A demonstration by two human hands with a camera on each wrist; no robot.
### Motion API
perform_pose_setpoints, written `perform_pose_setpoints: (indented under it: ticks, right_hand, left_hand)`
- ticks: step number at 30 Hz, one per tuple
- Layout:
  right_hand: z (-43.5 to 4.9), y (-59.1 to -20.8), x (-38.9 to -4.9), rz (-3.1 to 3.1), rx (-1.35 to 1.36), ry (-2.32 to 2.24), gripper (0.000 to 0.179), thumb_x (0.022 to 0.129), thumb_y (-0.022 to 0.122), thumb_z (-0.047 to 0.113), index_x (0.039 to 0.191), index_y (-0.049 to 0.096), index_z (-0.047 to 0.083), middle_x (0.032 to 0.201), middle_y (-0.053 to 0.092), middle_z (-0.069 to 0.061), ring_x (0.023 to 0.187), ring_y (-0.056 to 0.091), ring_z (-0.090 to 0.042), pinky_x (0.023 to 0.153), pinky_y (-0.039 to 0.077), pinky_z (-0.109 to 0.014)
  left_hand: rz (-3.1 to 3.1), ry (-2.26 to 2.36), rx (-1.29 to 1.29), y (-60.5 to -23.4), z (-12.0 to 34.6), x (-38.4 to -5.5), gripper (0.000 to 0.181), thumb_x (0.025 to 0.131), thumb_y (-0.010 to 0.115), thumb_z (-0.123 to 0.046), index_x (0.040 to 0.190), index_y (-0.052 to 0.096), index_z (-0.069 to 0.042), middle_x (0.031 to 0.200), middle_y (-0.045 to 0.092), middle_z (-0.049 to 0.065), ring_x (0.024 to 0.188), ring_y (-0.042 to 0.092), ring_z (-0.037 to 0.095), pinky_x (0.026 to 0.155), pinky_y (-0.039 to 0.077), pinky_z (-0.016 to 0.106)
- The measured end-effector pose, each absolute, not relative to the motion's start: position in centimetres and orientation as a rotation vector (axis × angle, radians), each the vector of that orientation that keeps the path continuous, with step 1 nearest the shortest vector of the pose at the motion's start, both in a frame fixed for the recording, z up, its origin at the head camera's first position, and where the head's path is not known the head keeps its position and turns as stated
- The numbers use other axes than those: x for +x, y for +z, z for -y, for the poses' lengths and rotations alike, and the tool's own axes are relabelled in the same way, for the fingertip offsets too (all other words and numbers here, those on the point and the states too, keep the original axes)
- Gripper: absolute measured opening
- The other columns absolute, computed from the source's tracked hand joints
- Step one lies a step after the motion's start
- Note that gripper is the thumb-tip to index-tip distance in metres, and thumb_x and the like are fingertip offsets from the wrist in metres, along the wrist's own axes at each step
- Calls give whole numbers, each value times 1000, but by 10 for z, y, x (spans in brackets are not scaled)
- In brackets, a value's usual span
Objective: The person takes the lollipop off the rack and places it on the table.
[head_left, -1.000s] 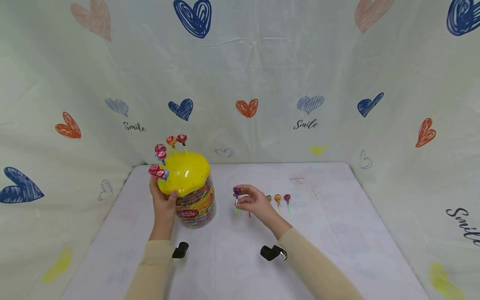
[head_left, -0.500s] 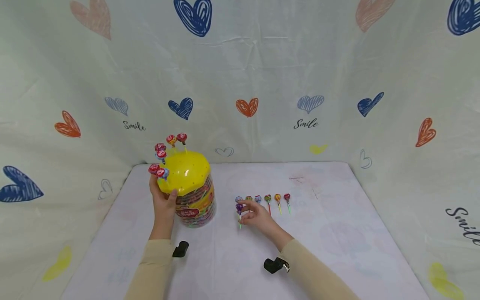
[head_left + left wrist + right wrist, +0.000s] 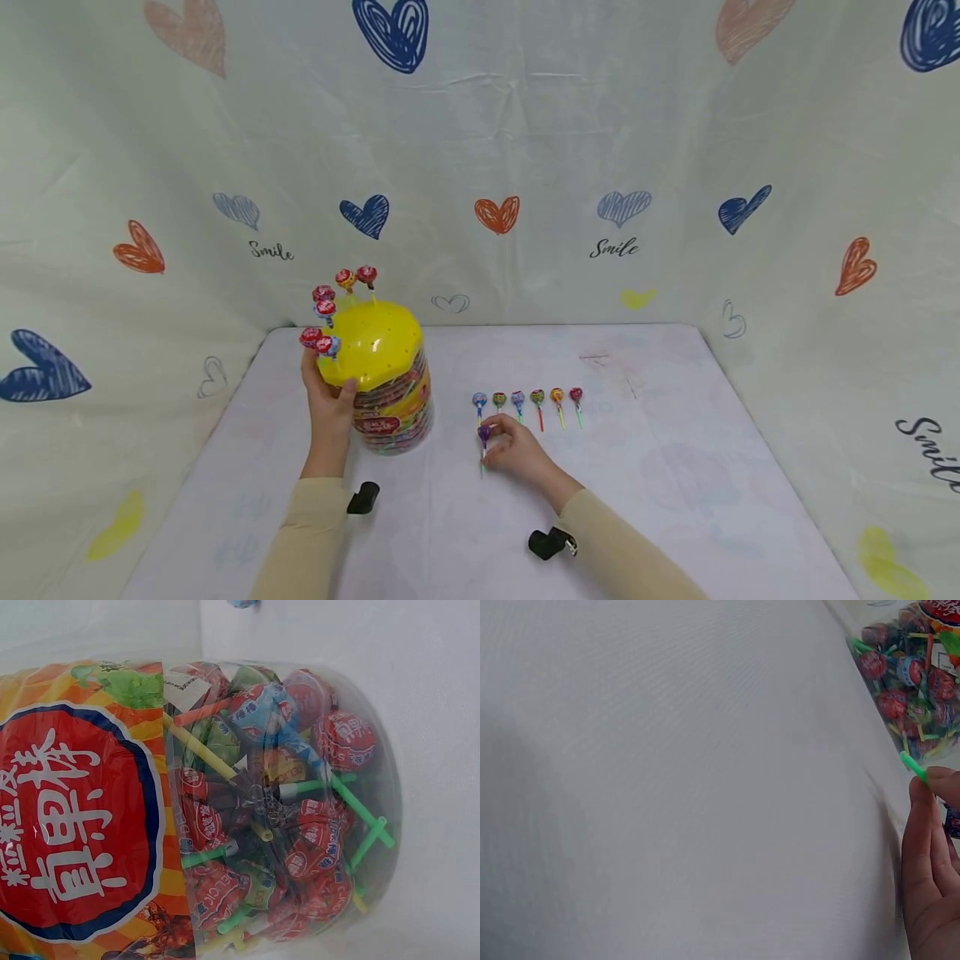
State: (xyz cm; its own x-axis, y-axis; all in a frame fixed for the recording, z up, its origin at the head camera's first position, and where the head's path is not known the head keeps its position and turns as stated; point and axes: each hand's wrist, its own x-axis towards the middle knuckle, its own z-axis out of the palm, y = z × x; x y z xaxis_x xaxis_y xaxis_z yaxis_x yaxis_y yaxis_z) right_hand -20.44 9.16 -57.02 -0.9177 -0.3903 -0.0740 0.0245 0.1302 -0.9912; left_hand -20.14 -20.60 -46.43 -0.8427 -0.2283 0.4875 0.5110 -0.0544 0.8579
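Plainly, the broad white counter [image 3: 652, 475] carries everything, and on it stands the big clear plastic jar [image 3: 392, 421] of wrapped lollipops, topped by a rounded yellow lid [image 3: 378, 346]. At the jar's left side, the left hand [image 3: 327, 414] holds it by the lid, thumb on the near rim, fingers partly hidden. Well to the jar's right is the right hand [image 3: 517, 452], its grip pinching the stick of a purple-wrapped, round-headed lollipop [image 3: 484, 434]. Six bright, round lollipops [image 3: 537, 397] lie in a row right of the jar, beyond that hand; six red-topped lollipops [image 3: 325, 308] stand along the lid's far-left edge. The key relation, I judge: the purple lollipop sits between jar and right hand, head away from the person, green stick end nearer; whether it touches the counter, I cannot tell.
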Motion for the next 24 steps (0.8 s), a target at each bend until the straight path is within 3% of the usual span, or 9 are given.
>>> perform_pose_setpoints:
  ticks: [7,18,24]
  right_hand:
    - [-91,-568,-202,-2228,-343,-1691,50,76,79,-5,121,60,6,115,61,-9,71,64,-15,65,55,-29]
    - [-85,-570,-203,-2307,-364,-1597,45,78,79,1,119,62,8,86,61,-2,63,56,-13,56,48,-26]
    - [-87,-574,-203,-2333,-407,-1596,45,79,79,2,120,62,7,85,58,-1,63,53,-11,55,46,-25]
  left_hand:
    - [1756,-1918,-289,-464,206,-201,76,95,63,-28,153,14,-26,152,31,2,136,30,21,113,28,26]
    - [1740,-1931,-296,-462,205,-201,74,96,62,-28,153,14,-25,152,31,2,135,32,21,111,30,24]
    - [1741,-1930,-278,-463,204,-201,75,97,61,-22,153,11,-20,151,30,3,134,32,19,112,28,23]
